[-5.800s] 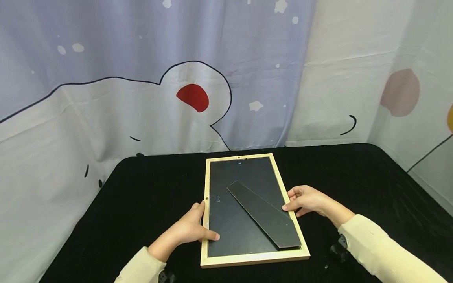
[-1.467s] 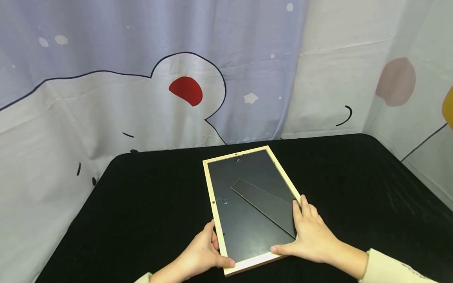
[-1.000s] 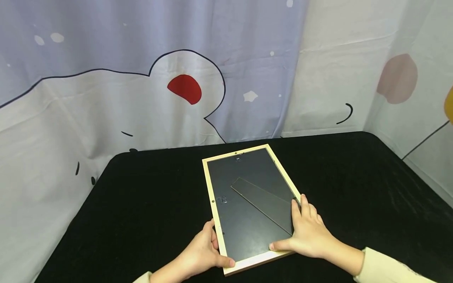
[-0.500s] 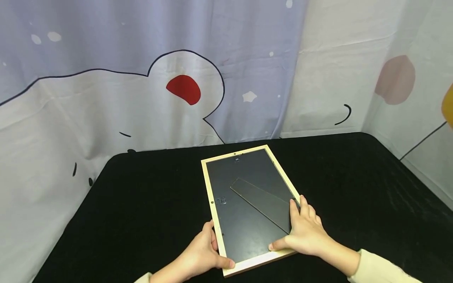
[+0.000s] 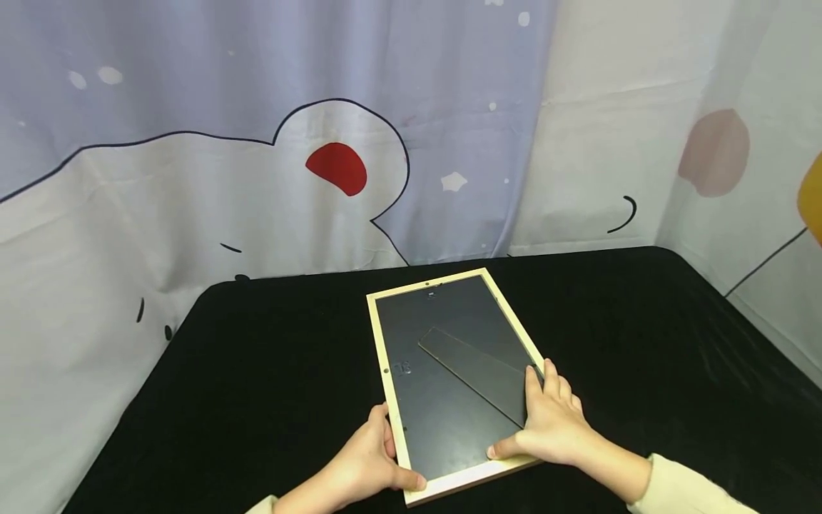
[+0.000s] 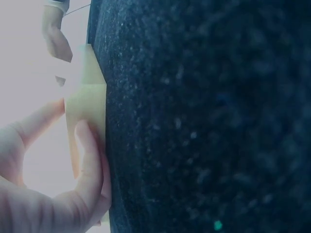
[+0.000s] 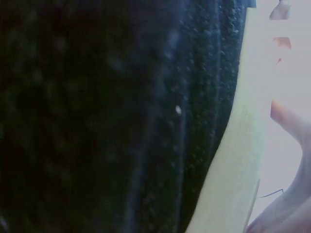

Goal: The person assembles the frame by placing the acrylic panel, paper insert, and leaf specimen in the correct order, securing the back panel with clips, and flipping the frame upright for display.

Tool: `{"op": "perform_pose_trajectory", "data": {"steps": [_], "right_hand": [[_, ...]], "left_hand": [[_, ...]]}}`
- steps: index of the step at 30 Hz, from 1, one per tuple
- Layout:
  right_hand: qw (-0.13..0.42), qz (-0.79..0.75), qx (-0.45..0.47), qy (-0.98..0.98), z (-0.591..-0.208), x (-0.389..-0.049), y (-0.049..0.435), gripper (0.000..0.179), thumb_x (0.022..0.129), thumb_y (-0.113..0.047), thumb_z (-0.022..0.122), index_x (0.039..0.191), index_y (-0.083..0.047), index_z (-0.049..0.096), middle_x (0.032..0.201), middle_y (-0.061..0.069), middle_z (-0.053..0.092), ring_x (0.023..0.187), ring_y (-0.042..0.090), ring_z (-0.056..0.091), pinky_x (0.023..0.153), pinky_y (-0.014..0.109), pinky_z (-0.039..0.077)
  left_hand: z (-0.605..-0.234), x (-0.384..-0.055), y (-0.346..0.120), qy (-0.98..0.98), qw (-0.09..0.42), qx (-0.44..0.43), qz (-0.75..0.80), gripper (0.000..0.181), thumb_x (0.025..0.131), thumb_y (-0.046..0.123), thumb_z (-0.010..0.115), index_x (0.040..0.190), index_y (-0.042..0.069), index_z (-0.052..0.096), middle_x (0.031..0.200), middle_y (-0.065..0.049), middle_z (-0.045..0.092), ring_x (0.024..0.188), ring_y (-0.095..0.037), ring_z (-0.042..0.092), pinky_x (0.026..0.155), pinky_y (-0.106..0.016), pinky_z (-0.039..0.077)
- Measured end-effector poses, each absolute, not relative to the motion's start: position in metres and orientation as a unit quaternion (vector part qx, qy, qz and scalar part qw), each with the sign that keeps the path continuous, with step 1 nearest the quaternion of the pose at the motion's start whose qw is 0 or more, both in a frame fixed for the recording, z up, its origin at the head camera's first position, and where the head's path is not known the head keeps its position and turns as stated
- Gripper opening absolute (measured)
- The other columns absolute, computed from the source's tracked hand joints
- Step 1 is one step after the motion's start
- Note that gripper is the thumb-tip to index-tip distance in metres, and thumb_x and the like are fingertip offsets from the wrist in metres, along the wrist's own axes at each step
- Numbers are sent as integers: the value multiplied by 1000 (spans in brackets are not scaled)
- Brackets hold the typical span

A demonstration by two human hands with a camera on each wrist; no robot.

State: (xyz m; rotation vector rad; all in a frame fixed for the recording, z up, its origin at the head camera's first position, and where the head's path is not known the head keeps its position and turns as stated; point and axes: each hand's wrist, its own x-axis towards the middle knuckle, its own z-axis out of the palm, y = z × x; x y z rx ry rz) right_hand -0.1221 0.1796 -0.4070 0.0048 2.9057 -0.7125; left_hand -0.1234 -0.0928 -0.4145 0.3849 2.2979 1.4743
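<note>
A picture frame (image 5: 384,343) with a pale wood border lies back up on the black cloth, turned at a slant. Its dark backing panel (image 5: 443,421) carries a slanting stand leg (image 5: 478,368), lying close along the panel. My left hand (image 5: 362,460) grips the near left corner, thumb on top, fingers curled against the side; the left wrist view shows them on the wooden edge (image 6: 86,111). My right hand (image 5: 555,428) spreads over the near right corner, covering the leg's lower end. Its thumb rests by the near border, its fingers across the right border.
Black cloth (image 5: 276,371) covers the table around the frame. Behind the table hangs a pale curtain (image 5: 469,128) with printed stars and a red shape. A second pale curtain (image 5: 719,235) closes off the right side.
Since the oldest frame, the picture frame has turned counterclockwise and the leg's raised near end has come down. Both hands have shifted to the near corners. In the last second, almost nothing moves.
</note>
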Motion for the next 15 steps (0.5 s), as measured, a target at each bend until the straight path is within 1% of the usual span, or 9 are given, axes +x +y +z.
{"op": "perform_pose_trajectory", "data": {"steps": [6, 10, 15], "right_hand": [[65, -241, -7, 968, -408, -120, 181, 142, 43, -63, 87, 141, 19, 26, 147, 42, 10, 131, 59, 20, 97, 68, 26], [56, -241, -2, 969, -408, -116, 181, 141, 44, -64, 86, 139, 21, 27, 145, 44, 14, 129, 60, 23, 96, 68, 27], [61, -250, 5, 966, -406, -109, 178, 140, 46, -64, 86, 140, 21, 26, 144, 46, 12, 129, 62, 22, 96, 70, 27]], "left_hand": [[-415, -125, -93, 815, 198, 141, 526, 102, 53, 2, 90, 133, -15, 28, 76, -8, 48, 57, -18, 56, 53, -25, 44], [-414, -126, -96, 822, 205, 150, 510, 102, 54, 5, 90, 133, -14, 29, 76, -6, 49, 56, -17, 55, 53, -24, 42], [-412, -129, -103, 815, 220, 169, 509, 100, 56, 3, 90, 133, -13, 29, 76, -7, 50, 56, -16, 55, 53, -25, 46]]}}
